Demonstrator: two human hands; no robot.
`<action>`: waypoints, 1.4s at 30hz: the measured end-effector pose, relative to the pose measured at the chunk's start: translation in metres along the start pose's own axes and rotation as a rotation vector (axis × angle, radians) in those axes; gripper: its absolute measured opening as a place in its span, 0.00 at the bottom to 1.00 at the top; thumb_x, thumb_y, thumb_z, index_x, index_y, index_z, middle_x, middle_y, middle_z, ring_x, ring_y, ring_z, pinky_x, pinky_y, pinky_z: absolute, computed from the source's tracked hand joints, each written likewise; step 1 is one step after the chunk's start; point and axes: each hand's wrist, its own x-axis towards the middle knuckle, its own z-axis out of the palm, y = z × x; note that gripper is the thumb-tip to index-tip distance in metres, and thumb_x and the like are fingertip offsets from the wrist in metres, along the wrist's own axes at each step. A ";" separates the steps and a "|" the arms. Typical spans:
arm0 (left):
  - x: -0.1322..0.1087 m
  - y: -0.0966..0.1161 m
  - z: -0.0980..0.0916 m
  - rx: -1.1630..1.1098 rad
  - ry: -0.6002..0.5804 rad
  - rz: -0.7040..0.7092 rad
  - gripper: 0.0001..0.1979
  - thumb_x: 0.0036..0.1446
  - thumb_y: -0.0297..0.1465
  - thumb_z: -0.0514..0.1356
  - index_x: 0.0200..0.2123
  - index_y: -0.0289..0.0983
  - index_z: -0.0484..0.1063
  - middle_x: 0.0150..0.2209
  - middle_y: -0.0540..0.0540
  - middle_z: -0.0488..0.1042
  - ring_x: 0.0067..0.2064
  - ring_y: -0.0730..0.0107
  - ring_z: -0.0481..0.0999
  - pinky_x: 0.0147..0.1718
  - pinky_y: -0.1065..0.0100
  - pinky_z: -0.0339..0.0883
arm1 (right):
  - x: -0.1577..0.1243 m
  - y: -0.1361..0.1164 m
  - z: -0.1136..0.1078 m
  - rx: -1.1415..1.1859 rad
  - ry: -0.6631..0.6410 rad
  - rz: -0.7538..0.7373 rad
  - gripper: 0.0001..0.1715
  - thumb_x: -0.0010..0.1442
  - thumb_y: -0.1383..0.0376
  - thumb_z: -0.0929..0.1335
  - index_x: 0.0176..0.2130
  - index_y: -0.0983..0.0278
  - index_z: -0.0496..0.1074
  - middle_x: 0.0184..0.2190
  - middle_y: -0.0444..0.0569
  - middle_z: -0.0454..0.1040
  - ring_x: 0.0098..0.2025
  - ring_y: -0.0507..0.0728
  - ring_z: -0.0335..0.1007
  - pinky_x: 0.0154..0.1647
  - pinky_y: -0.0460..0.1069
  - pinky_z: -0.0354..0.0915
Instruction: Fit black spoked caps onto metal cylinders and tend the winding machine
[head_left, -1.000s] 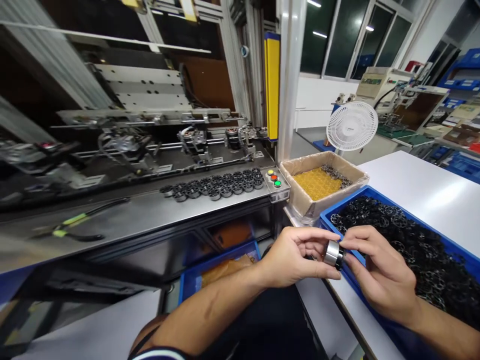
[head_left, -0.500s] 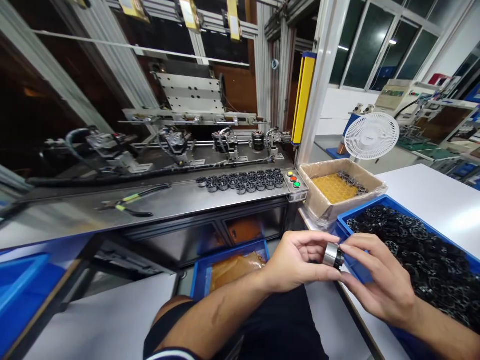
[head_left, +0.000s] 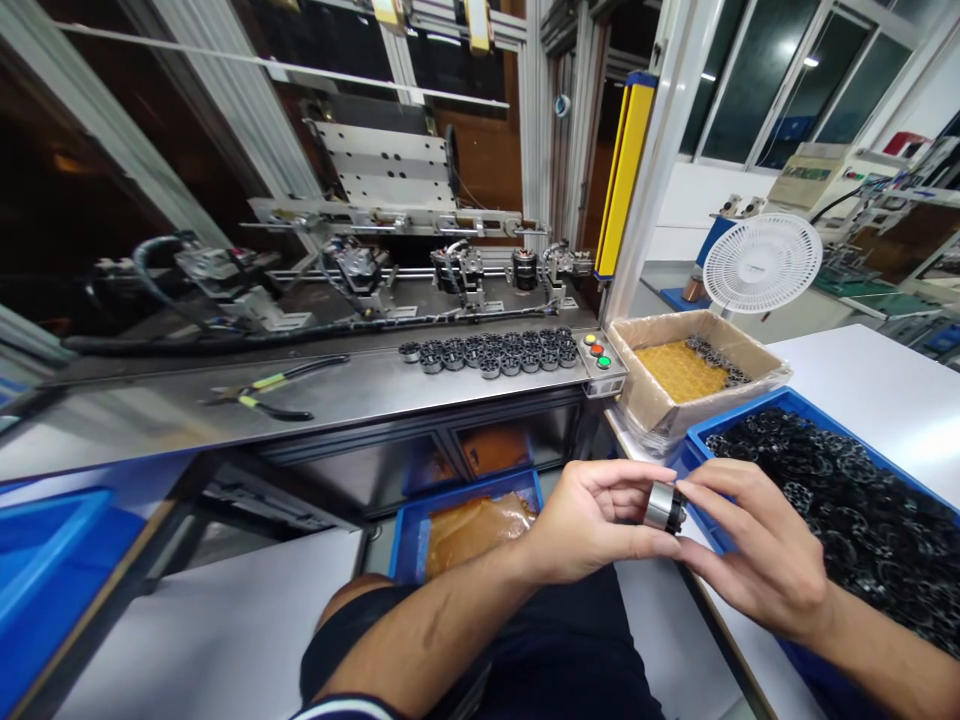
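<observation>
My left hand and my right hand meet in front of me, both pinching a small silver metal ring with a black part between thumb and fingers. They hover just left of a blue bin heaped with black ring-shaped parts. Two rows of the same black parts stand on the steel machine ledge ahead.
A cardboard box with yellow mesh and a few black parts sits beyond the bin. Pliers lie on the ledge. Coloured buttons are at its right end. A white fan stands behind. A blue bin with an amber bag sits below.
My view has swung to the left and slightly up, showing more of the machine and ledge. Both hands keep the same hold on the silver ring.
</observation>
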 end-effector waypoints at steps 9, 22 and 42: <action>0.002 -0.001 -0.005 -0.033 0.015 -0.024 0.30 0.44 0.20 0.69 0.52 0.21 0.65 0.45 0.32 0.73 0.44 0.69 0.76 0.46 0.73 0.70 | 0.003 0.006 0.005 0.002 -0.022 -0.025 0.22 0.54 0.76 0.70 0.49 0.77 0.66 0.44 0.62 0.66 0.49 0.59 0.62 0.47 0.56 0.65; -0.001 0.001 -0.004 0.063 -0.032 -0.027 0.28 0.56 0.25 0.63 0.59 0.24 0.62 0.51 0.39 0.71 0.47 0.78 0.74 0.47 0.82 0.66 | 0.002 0.005 0.009 -0.043 -0.041 -0.028 0.25 0.52 0.72 0.73 0.48 0.79 0.66 0.42 0.61 0.67 0.47 0.59 0.62 0.45 0.56 0.64; -0.009 -0.008 -0.028 0.923 0.105 0.159 0.16 0.63 0.33 0.58 0.54 0.39 0.70 0.53 0.44 0.65 0.53 0.75 0.68 0.54 0.74 0.62 | -0.062 0.133 -0.023 -0.200 -0.331 0.932 0.13 0.58 0.63 0.69 0.39 0.72 0.74 0.37 0.53 0.73 0.38 0.58 0.67 0.45 0.55 0.61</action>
